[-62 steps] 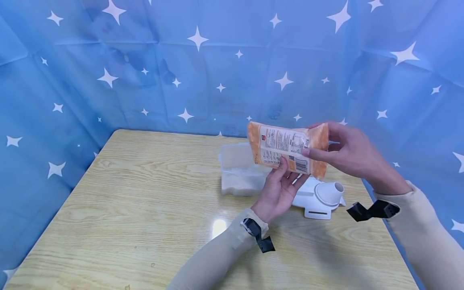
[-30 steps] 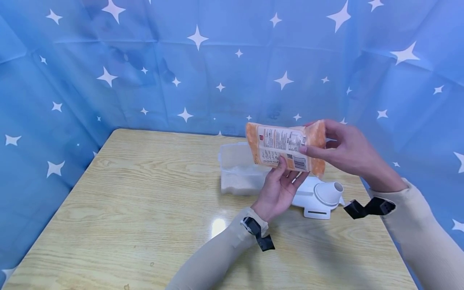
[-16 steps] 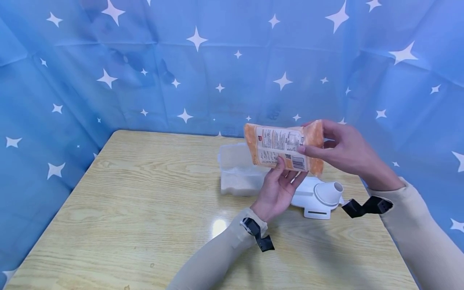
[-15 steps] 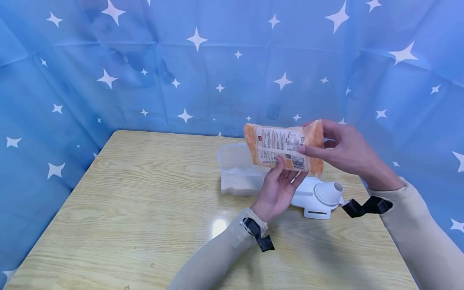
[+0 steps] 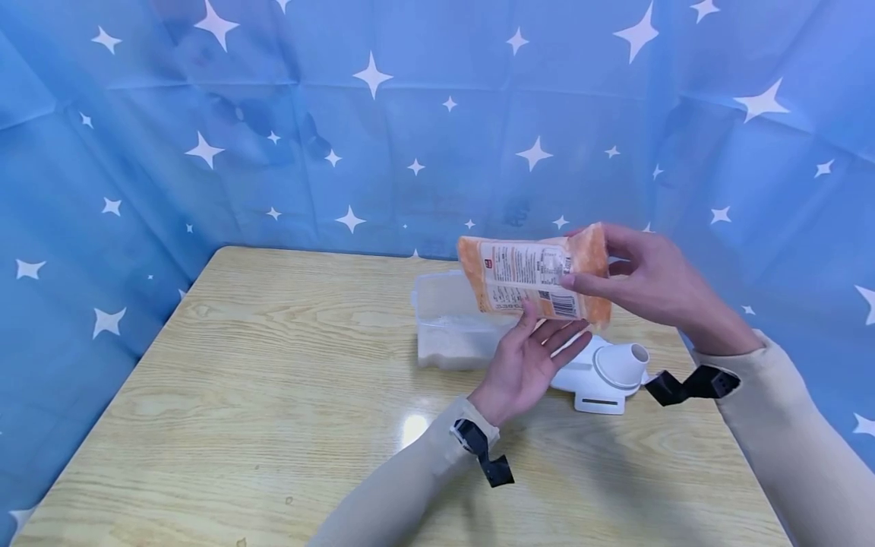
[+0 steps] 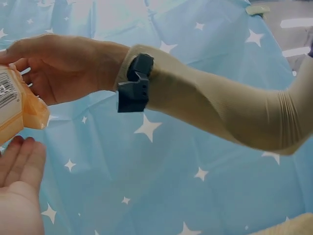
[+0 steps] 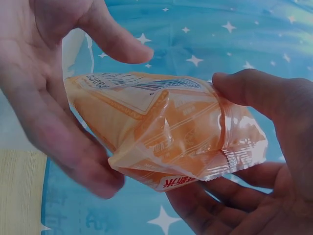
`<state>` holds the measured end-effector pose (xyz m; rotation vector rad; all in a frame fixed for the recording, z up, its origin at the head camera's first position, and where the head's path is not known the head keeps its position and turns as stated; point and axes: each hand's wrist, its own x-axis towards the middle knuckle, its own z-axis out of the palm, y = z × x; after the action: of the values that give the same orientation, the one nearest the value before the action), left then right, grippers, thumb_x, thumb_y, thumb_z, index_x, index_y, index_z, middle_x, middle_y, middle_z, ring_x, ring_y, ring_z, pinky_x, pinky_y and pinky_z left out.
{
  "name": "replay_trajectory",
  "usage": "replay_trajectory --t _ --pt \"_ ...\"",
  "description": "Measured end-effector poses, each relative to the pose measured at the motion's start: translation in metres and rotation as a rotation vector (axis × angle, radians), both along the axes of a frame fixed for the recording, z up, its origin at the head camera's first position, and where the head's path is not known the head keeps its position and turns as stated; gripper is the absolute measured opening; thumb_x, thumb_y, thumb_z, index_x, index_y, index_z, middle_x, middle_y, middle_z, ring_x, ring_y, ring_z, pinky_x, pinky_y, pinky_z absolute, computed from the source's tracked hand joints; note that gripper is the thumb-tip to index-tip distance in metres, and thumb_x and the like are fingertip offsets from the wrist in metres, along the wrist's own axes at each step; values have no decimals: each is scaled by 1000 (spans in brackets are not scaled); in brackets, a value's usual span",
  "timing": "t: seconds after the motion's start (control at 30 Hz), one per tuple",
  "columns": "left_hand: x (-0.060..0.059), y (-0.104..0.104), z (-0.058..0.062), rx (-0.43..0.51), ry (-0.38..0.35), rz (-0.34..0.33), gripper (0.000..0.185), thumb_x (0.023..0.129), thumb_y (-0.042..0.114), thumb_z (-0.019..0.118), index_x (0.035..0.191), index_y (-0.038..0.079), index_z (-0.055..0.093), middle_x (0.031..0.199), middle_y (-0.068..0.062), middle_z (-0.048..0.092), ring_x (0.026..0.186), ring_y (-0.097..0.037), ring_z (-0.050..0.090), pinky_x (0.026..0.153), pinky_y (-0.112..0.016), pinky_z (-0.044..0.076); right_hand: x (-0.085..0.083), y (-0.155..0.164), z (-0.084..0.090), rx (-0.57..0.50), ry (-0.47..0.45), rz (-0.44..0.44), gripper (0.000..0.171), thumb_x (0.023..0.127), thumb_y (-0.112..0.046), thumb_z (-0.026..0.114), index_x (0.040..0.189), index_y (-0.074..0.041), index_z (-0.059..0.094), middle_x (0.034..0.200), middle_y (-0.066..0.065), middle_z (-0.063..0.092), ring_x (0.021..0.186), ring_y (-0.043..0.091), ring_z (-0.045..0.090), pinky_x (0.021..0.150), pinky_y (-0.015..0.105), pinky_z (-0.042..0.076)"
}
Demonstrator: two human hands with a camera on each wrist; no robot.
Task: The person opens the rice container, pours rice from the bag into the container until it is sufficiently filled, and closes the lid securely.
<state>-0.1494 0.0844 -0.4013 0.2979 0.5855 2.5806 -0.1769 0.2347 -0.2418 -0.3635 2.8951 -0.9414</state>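
Note:
An orange-and-white food packet [image 5: 522, 266] is held above the table, its printed back with a barcode facing the head camera. My right hand [image 5: 656, 285] pinches its right end, thumb in front and fingers behind. In the right wrist view, that thumb presses near the crimped clear seal of the packet [image 7: 166, 127]. My left hand [image 5: 519, 376] is palm up just below the packet, its fingers extended under the lower edge. The left wrist view shows the left fingertips [image 6: 29, 142] close beneath the packet [image 6: 12, 107].
Behind the left hand, a translucent plastic container [image 5: 451, 342] stands on the wooden table [image 5: 273, 395]. To its right lies a white plastic piece [image 5: 618, 365] with a cone-shaped spout, partly hidden by the left hand. A blue star-patterned curtain [image 5: 437, 137] surrounds the table's back and sides.
My left hand has loosened from the packet and dropped slightly, its fingers spreading. The packet has shifted a little to the left, still pinched by my right hand.

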Motion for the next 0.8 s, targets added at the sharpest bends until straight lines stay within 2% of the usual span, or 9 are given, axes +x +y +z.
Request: replay_trajectory --t 0.13,0.3,0.47,0.57,0.7,0.8 --pt "3 -4 -2 -77 55 -60 54 103 51 55 142 15 52 137 -10 66 141 -31 54 120 -44 44 -1 0 2 10 -3 11 60 86 -54 79 137 -29 61 127 6 71 113 36 71 85 35 55" --pt "5 -16 -4 -163 147 -151 46 106 41 54 139 10 50 155 -26 46 146 -40 45 121 -47 43 -4 0 4 12 1 42 62 86 -47 81 140 -28 60 129 9 70 113 37 71 83 35 56" --pt "7 -33 -1 -275 290 -221 47 110 30 45 148 1 40 158 -32 38 149 -45 38 120 -47 44 -6 -2 6 44 34 72 58 85 -46 83 136 -28 63 127 5 72 108 32 73 78 33 55" --pt "8 -46 4 -356 360 -234 47 111 24 43 149 -4 39 154 -35 41 144 -46 44 116 -49 48 -7 -4 7 38 38 95 57 85 -46 83 134 -26 64 129 5 71 108 33 73 77 32 57" --pt "8 -65 13 -444 428 -229 44 108 22 51 145 -2 47 146 -31 53 133 -38 59 111 -51 52 -8 -5 8 32 41 108 58 84 -46 84 134 -26 64 127 6 72 110 35 72 78 34 59" --pt "7 -79 23 -495 500 -188 42 106 20 56 142 -3 51 140 -29 58 126 -35 65 107 -53 55 -9 -6 9 44 47 112 59 84 -46 84 135 -26 63 126 6 72 111 36 72 81 38 60"
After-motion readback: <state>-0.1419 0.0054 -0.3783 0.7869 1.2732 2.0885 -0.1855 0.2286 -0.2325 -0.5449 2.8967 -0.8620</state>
